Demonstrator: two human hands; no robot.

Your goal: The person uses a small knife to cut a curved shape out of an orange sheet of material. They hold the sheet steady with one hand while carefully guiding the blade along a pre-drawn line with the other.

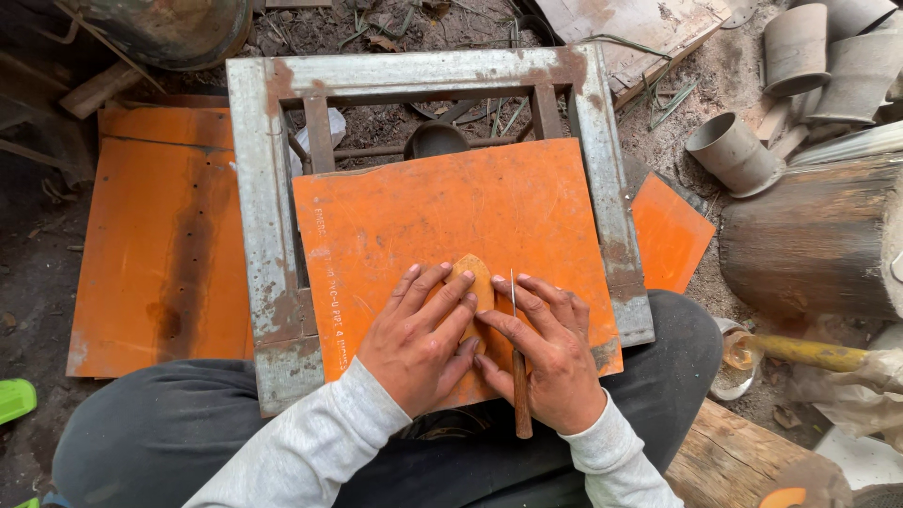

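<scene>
We press the tan slab [475, 282] flat on the orange board [451, 216] under our left hand [419, 334]. Our right hand [546, 353] grips the knife [518, 376], and next we need a steady trimming cut.

Soft even daylight, no glare. Faint shadows beneath hands [489, 353]. Upper left corner dim. Centre sharp; slight wide-angle bending at edges.

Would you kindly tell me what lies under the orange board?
The orange board rests on a rusty metal frame; a dark round object shows behind it. Anything beneath is covered.
</scene>
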